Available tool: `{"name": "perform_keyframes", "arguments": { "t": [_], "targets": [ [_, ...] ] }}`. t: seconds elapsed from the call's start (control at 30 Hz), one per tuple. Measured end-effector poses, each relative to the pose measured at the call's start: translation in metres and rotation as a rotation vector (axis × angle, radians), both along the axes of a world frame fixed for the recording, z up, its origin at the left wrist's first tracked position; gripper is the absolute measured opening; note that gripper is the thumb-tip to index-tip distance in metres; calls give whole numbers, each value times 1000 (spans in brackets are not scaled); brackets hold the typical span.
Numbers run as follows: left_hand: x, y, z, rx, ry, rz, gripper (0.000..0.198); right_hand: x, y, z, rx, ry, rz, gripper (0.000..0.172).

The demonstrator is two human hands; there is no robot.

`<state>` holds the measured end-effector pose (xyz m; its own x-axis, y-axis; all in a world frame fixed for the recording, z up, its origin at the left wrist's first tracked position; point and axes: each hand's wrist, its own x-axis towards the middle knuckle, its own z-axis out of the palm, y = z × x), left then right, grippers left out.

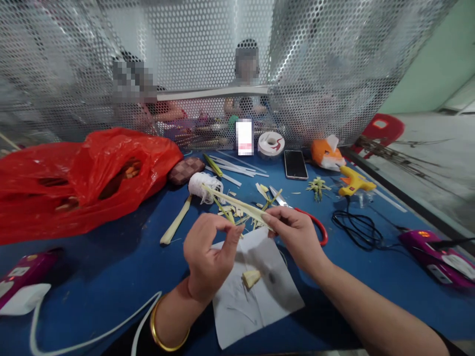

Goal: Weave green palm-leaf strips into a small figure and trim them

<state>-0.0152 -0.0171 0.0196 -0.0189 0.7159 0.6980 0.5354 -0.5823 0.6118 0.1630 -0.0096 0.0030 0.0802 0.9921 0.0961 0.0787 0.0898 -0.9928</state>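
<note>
My left hand and my right hand are raised over a white paper sheet on the blue table. Both pinch a pale green palm-leaf strip that runs up and to the left from the fingers. A gold bangle circles my left wrist. On the paper lies a small folded leaf piece. Red-handled scissors lie just behind my right hand.
A red plastic bag fills the left. A ball of white thread, leaf strips, a phone, a tape roll, a yellow glue gun with black cord lie behind. Two people sit beyond the perforated screen.
</note>
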Motion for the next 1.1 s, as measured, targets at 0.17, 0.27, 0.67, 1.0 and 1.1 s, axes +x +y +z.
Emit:
{"name": "perform_keyframes", "arguments": {
  "t": [0.17, 0.27, 0.67, 1.0, 1.1],
  "targets": [
    [17, 4, -11, -830, -382, -242, 27, -14, -7, -10, 30, 3, -21, 16],
    [23, 9, -17, -1015, -626, -326, 31, -21, -12, -18, 57, -95, 23, 13],
    [12, 16, -15, -1142, -790, -397, 21, -14, -15, -11, 2, -95, 70, 15],
    [14, 15, -12, -1170, -796, -370, 17, -15, -17, -11, -60, -118, 63, 15],
    [14, 15, -12, -1193, -818, -370, 18, -16, -18, -13, -51, -128, 70, 17]
  ]
}}
